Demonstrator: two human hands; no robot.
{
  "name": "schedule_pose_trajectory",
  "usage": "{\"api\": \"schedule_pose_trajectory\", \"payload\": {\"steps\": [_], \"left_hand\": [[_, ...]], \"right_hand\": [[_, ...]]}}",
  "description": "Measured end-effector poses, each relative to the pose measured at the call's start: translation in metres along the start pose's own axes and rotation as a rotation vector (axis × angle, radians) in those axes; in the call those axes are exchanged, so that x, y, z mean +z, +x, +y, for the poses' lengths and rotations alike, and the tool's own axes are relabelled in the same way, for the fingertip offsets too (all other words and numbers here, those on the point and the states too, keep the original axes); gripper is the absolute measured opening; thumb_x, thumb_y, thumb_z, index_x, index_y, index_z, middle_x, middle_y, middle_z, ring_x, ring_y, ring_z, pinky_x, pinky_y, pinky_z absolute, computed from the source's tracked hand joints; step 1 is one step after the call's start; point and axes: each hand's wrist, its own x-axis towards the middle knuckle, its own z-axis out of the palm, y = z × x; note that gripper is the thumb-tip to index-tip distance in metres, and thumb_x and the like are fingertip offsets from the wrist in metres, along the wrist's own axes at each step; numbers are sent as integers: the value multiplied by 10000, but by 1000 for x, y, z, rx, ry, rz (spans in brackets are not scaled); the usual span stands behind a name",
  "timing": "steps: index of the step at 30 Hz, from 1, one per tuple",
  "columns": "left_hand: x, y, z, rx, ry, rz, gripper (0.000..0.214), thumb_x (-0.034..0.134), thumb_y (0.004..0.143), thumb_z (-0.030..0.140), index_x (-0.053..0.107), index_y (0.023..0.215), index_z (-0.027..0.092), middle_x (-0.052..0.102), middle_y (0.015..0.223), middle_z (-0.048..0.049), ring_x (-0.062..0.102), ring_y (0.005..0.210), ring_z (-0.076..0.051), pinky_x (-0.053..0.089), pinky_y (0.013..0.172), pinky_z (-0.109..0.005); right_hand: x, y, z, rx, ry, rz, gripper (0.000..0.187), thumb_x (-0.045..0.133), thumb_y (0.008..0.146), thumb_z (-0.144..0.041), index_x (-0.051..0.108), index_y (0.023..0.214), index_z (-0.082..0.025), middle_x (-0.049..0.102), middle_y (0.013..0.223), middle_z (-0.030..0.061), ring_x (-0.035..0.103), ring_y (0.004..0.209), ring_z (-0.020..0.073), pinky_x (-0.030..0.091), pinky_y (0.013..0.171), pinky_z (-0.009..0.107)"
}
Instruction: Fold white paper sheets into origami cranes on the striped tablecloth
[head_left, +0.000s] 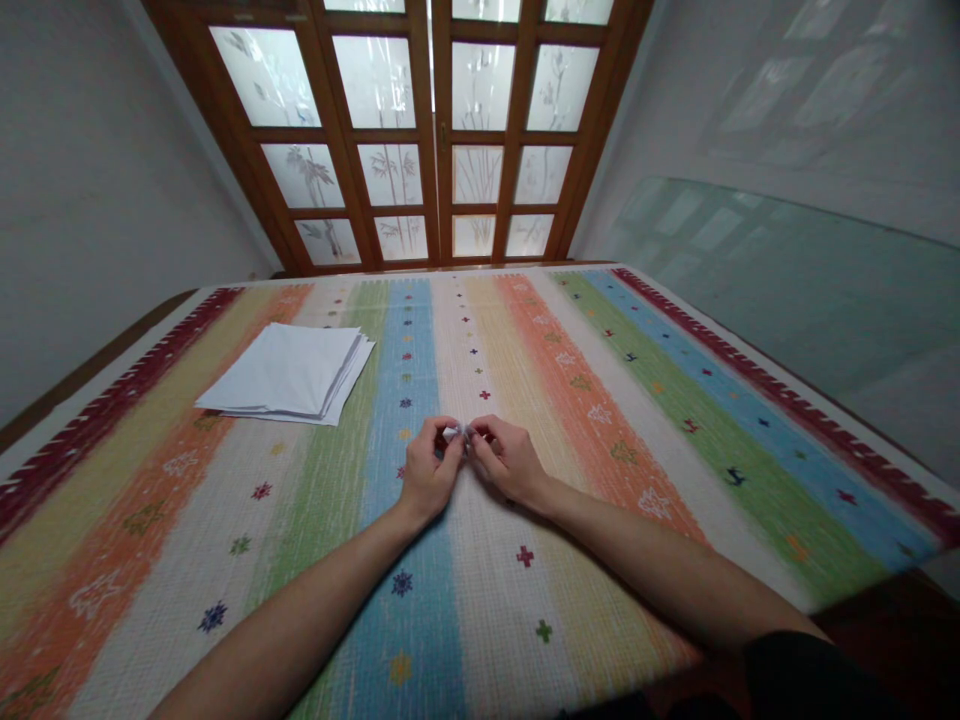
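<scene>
The marks to be seen are printed motifs on the striped tablecloth [322, 560]: little crosses, snowflake-like stars, and leaf and animal outlines around and to the right of the paper stack [281, 370]. To the right of that stack, and nearer the viewer, the left hand [431, 478] and right hand [516, 462] meet, fingertips almost touching. On each, the thumb and forefinger are pinched close together, the other fingers curled in, and between them they hold a small white piece [451, 434], right of the stack and just above the cloth. It looks folded or crumpled, with a pale angular edge showing at the left fingertips; the rest is hidden by the fingers, and its exact shape is too small to tell. The stack itself is of plain white sheets, loosely squared, with lower ones jutting out at its right and near edges. A dark sleeve [795, 675] covers the right arm well to the right of the stack and nearer the viewer. Beyond the stack stand wooden doors [444, 190] with frosted, plant-patterned panes.
</scene>
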Motion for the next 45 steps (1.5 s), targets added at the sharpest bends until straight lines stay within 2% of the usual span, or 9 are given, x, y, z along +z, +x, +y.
{"api": "schedule_pose_trajectory", "payload": {"steps": [3,6,13,21,27,31,35,41,45], "left_hand": [[1,-1,2,37,37,-16,141,579,812,279,605,922,193,644,790,-6,574,655,-133,448,637,-249],[1,-1,2,-4,6,24,157,602,795,294,584,913,192,625,788,3,565,640,-126,447,624,-241],[-1,6,-2,-138,-43,200,175,647,735,327,540,745,188,546,692,31,493,571,-110,386,542,-221],[1,6,1,-4,53,80,91,619,696,236,556,649,190,576,604,34,542,591,-120,432,603,-228],[1,8,1,-55,-3,91,136,658,691,264,557,644,187,588,619,29,550,598,-120,443,612,-230],[1,9,-1,-109,-69,118,149,668,686,282,561,669,180,586,642,27,543,602,-116,423,586,-219],[1,9,-2,-124,-83,106,146,670,692,275,563,676,177,573,636,35,517,580,-105,399,569,-211],[1,7,-2,-99,-75,78,148,677,693,272,562,681,180,588,647,26,544,600,-113,410,589,-220],[0,12,-2,-212,-213,145,297,722,637,304,562,854,181,633,714,12,585,611,-129,426,579,-226]], "right_hand": [[0,-1,-1,-50,-44,37,131,490,866,-232,617,878,-201,672,818,52,610,722,167,471,683,294],[0,-1,0,-67,-36,71,115,488,860,-232,598,836,-206,659,789,46,605,718,171,471,680,299],[1,2,1,66,106,188,93,489,857,-280,540,830,-207,625,755,22,599,676,152,479,636,278],[-1,3,1,68,76,83,154,554,823,-334,546,753,-197,593,660,-9,561,596,129,431,590,254],[-3,6,-2,107,-19,181,236,480,841,-332,489,644,-203,462,549,-43,432,509,104,329,529,243],[-3,14,6,268,200,281,173,497,755,-312,501,624,-199,492,567,-32,457,524,114,360,508,238],[-4,21,10,487,480,277,166,558,666,-349,530,621,-192,537,550,-20,510,487,134,422,454,247],[-5,21,12,472,526,160,371,651,714,-516,533,599,-184,515,498,-35,467,420,100,363,373,200],[-5,23,16,484,565,123,457,621,729,-599,561,588,-169,558,500,-1,479,402,105,377,372,216]]}}
